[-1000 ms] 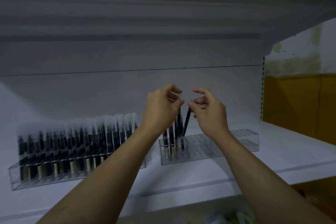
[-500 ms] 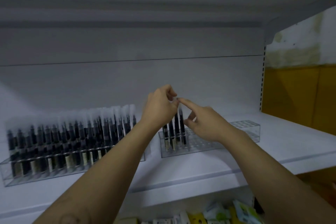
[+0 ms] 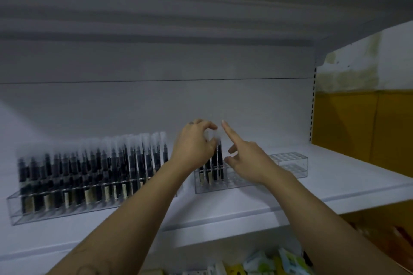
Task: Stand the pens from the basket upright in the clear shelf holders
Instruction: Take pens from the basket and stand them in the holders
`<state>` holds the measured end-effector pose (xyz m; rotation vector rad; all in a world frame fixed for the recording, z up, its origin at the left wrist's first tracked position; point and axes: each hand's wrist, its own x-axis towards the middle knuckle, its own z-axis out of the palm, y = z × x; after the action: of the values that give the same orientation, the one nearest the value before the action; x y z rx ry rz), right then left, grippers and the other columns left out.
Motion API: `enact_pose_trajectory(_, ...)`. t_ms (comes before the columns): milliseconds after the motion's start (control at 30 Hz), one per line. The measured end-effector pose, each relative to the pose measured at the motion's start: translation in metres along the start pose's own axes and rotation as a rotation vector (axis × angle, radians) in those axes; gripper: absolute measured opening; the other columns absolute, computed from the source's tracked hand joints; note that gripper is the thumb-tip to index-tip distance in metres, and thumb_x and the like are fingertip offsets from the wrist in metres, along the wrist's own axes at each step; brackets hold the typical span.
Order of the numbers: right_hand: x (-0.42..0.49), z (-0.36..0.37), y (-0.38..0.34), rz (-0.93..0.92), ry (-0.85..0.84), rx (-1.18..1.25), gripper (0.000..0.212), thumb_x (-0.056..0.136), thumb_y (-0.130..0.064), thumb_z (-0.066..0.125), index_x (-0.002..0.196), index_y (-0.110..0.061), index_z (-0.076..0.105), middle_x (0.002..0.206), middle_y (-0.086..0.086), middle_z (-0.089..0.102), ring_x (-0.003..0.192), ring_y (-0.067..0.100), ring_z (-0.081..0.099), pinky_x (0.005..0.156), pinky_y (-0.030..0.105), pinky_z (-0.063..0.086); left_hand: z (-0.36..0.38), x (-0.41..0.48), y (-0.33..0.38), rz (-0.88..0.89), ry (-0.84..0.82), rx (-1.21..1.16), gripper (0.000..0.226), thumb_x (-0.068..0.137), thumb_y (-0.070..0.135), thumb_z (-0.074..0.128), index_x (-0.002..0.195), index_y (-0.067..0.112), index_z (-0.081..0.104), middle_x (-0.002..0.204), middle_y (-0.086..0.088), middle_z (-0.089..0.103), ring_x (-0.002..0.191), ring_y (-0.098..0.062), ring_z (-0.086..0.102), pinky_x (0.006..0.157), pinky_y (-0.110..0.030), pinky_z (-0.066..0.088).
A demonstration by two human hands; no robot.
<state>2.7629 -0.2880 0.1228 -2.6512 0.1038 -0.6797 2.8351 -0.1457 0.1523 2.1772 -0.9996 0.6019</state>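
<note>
Two clear holders stand on the white shelf [image 3: 245,205]. The left holder [image 3: 55,212] is packed with several upright dark pens with frosted caps. The right holder [image 3: 290,163] has a few dark pens [image 3: 214,163] standing at its left end, the rest of its holes empty. My left hand [image 3: 194,145] pinches the frosted tops of those pens with curled fingers. My right hand [image 3: 245,156] is beside them, index finger straight and pointing up at the pen tops, holding nothing. The basket is out of view.
An upper shelf [image 3: 268,6] overhangs closely above. A yellow panel [image 3: 362,127] and wall lie to the right. Packaged goods [image 3: 263,263] sit on the level below the shelf edge.
My right hand let go of the pen it was lowering; that pen now stands in the right holder. The right index finger has straightened. The left hand stays at the pen tops.
</note>
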Motion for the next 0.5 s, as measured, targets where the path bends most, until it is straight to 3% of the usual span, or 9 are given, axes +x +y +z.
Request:
enact_pose_trajectory(100,-0.007,-0.002,-0.005,0.017,0.008,-0.026,0.091,0.093,-0.034,0.061,0.149,-0.046,-0.011,0.139,0.008,0.047,0.118,0.024,0.052,0.098,0.037,0.046,-0.008,-0.012,0.0,0.022,0.022,0.006,0.045,0.092,0.028,0.06,0.136,0.025,0.05,0.148,0.001,0.039,0.135,-0.019,0.036,0.11,-0.033,0.031)
enact_pose_trajectory(200,-0.015,-0.009,-0.013,0.015,0.019,-0.084,0.086,0.091,-0.039,0.061,0.152,-0.041,-0.001,0.145,0.007,0.04,0.126,0.025,0.047,0.1,0.038,0.043,-0.017,-0.026,0.0,0.036,0.039,0.024,0.047,0.093,0.029,0.059,0.139,0.025,0.048,0.149,0.003,0.038,0.136,-0.018,0.035,0.11,-0.032,0.029)
enact_pose_trajectory(500,-0.068,-0.024,-0.052,0.001,0.057,-0.164,0.081,0.088,-0.044,0.064,0.152,-0.036,0.016,0.147,0.002,0.035,0.129,0.024,0.043,0.105,0.039,0.04,-0.043,-0.092,0.006,0.1,0.025,0.148,0.054,0.092,0.035,0.059,0.142,0.026,0.042,0.15,0.004,0.038,0.138,-0.015,0.029,0.113,-0.036,0.026)
